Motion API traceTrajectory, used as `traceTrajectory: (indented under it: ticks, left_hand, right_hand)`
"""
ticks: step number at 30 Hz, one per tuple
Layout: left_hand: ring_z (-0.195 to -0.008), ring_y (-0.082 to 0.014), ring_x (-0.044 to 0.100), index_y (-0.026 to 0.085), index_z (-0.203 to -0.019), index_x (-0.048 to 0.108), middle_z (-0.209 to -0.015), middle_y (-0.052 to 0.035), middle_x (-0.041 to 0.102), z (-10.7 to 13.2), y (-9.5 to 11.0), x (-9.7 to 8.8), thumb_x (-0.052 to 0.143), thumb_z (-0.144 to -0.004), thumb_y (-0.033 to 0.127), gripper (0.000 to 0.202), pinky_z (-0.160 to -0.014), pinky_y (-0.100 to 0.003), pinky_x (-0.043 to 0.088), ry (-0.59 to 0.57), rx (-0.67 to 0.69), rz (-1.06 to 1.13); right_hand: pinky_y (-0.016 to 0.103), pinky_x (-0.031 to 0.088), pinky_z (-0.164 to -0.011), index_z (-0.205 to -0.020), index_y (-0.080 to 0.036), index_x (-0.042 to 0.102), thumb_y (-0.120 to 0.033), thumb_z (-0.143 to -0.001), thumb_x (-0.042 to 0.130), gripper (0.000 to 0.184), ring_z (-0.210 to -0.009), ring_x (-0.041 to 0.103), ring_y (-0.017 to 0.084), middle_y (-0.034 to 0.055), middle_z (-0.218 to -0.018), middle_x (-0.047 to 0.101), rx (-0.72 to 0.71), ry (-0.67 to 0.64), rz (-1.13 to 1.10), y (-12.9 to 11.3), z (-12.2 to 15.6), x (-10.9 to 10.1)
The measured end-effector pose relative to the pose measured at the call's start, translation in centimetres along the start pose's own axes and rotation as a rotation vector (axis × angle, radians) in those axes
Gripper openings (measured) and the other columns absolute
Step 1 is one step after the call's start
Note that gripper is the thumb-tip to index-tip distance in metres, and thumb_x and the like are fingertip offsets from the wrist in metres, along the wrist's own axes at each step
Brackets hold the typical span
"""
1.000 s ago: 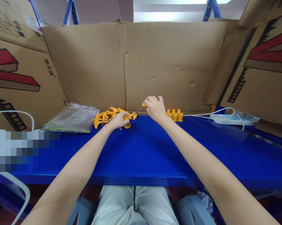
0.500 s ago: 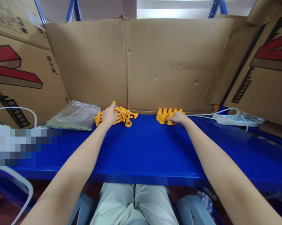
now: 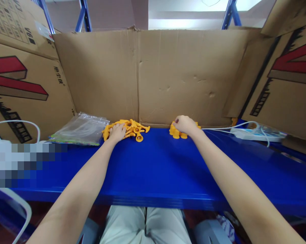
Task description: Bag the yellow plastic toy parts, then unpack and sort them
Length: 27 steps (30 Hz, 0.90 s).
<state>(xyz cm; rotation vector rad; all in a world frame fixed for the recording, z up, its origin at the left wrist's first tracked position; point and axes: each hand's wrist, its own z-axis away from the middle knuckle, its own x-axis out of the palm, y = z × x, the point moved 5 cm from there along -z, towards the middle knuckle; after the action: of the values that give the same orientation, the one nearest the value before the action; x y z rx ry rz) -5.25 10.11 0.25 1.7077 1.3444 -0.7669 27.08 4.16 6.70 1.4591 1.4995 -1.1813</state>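
A loose pile of yellow plastic pieces [image 3: 132, 128] lies at the back of the blue table [image 3: 158, 166], against the cardboard wall. My left hand [image 3: 116, 131] rests on the left part of that pile, fingers curled into it; what they grip is hidden. A tidy cluster of upright yellow pieces [image 3: 177, 133] stands to the right. My right hand [image 3: 184, 124] is over this cluster with fingers bent down onto the pieces.
A clear plastic bag [image 3: 79, 128] lies left of the pile. A white power strip [image 3: 257, 135] with cables sits at the right. Cardboard panels [image 3: 180, 74] wall the table behind and on both sides. A white cable [image 3: 15, 123] loops at the far left.
My right hand carried a yellow piece from the middle to the right cluster and now rests on it. My left hand stayed at the loose pile, shifting slightly.
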Motion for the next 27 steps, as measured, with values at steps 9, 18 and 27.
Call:
traceTrajectory:
  ticks: [9,18,27]
  left_hand:
    - [-0.122,-0.0243,0.048,0.018,-0.126,0.053,-0.129,-0.0137,0.047,0.2,0.3,0.7,0.039,-0.091,0.022,0.038,-0.104,-0.04,0.037,0.077,0.159,0.113]
    - [-0.14,-0.0278,0.028,0.019,-0.14,0.041,-0.152,-0.0126,0.032,0.4,0.3,1.0,0.037,-0.09,0.027,0.051,-0.111,-0.054,0.024,-0.068,0.103,0.066]
    - [-0.141,-0.0205,0.026,0.015,-0.141,0.04,-0.151,-0.0105,0.033,-0.2,0.6,1.6,0.039,-0.087,0.018,0.055,-0.114,-0.037,0.024,-0.156,0.16,0.128]
  right_hand:
    - [0.028,0.046,-0.078,-0.117,-0.014,0.062,-0.03,-0.083,0.059,0.037,-0.105,0.063,0.026,0.0149,-0.119,0.065,-0.488,-0.255,-0.006,-11.4,-1.2,5.4]
    - [0.022,0.04,-0.089,-0.115,-0.012,0.06,-0.027,-0.097,0.039,0.031,-0.111,0.057,0.017,0.0136,-0.121,0.062,-0.593,-0.173,-0.286,-15.5,-3.2,8.5]
    - [0.028,0.047,-0.073,-0.11,-0.011,0.062,-0.029,-0.081,0.061,0.034,-0.099,0.064,0.027,0.0183,-0.11,0.066,-0.227,-0.167,-0.296,-13.8,-3.8,8.5]
